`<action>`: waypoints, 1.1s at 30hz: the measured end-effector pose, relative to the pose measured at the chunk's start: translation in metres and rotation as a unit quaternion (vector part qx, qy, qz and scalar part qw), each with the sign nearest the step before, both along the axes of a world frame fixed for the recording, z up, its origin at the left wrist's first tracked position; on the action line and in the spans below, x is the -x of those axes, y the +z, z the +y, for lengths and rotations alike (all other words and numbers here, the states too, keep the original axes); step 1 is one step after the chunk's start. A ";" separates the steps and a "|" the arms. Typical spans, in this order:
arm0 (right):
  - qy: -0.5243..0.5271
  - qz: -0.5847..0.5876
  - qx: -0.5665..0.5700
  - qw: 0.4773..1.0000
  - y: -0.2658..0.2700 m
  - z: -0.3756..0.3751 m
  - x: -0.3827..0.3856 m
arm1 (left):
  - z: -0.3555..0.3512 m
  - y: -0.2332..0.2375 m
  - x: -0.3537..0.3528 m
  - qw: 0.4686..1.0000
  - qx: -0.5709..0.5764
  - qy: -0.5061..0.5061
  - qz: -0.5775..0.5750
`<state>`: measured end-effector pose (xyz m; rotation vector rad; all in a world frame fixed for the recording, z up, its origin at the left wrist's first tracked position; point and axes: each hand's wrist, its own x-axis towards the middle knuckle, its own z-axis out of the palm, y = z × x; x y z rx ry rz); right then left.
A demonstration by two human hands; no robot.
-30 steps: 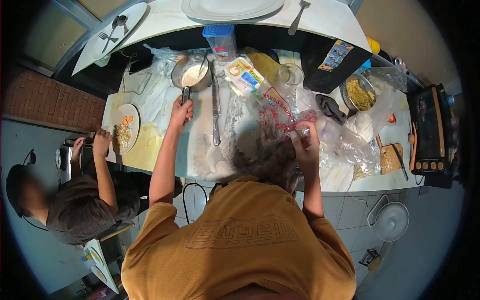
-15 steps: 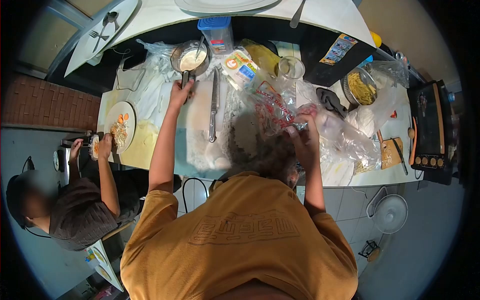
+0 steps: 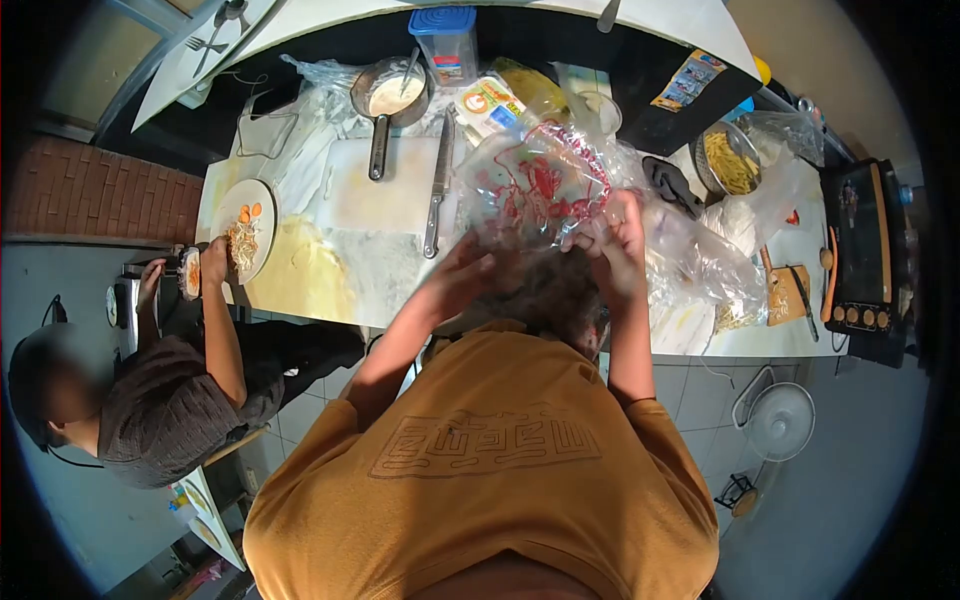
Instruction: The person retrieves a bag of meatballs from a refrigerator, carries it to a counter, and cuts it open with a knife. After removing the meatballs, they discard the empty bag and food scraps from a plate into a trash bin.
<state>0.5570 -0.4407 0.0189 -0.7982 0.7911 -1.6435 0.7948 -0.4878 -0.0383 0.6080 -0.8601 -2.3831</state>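
My right hand (image 3: 618, 245) grips the edge of a clear plastic bag (image 3: 540, 185) with red print, which hangs spread over the counter before me. At the bag's lower left edge is my left hand (image 3: 462, 275), its fingers stretched out and apart. Just left of the bag lies a long kitchen knife (image 3: 439, 185), its handle toward me. A saucepan (image 3: 381, 145) holding a creamy white mixture and a spoon stands behind the white cutting board (image 3: 350, 205), its black handle reaching over the board. Behind the bag sits a pack with a white and yellow label (image 3: 489, 104).
At left, a co-worker (image 3: 150, 410) holds a box grater (image 3: 190, 272) beside a plate (image 3: 265, 235) of shreds and orange pieces. A blue-lidded container (image 3: 445, 50) stands at the back. Right are a bowl of cut yellow strips (image 3: 730, 165), more plastic bags (image 3: 700, 270) and a toaster oven (image 3: 860, 250).
My left hand has let go of the saucepan handle and come right and toward me, to the bag. The bag has been raised and spread wider by my right hand.
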 end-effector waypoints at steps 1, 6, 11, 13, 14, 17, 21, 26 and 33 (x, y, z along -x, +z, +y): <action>0.007 -0.012 -0.001 1.000 -0.003 0.001 0.001 | 0.001 -0.004 0.000 1.000 -0.001 0.000 0.001; -0.013 0.079 -0.025 0.996 -0.010 0.006 0.010 | -0.003 -0.008 -0.001 0.998 0.026 0.062 -0.007; -0.182 0.282 0.057 0.940 0.029 0.007 0.013 | -0.012 0.010 -0.014 0.983 0.136 0.058 -0.104; -0.209 0.344 0.079 0.912 0.043 0.005 0.016 | -0.012 0.013 -0.015 0.976 0.168 0.055 -0.127; -0.235 0.404 0.100 0.878 0.051 0.004 0.018 | -0.012 0.016 -0.015 0.972 0.186 0.046 -0.138; -0.205 0.507 0.065 0.835 0.088 0.000 0.009 | -0.011 0.022 -0.010 0.972 0.189 0.039 -0.137; -0.120 0.530 0.011 0.839 0.081 -0.006 0.018 | -0.018 0.019 -0.016 0.985 0.158 0.024 -0.072; 0.100 0.457 -0.047 0.883 0.059 -0.013 0.042 | -0.016 0.044 -0.019 0.995 0.020 0.086 -0.041; 0.264 0.355 -0.056 0.895 0.052 -0.021 0.032 | -0.012 0.044 -0.027 0.996 0.052 0.060 -0.033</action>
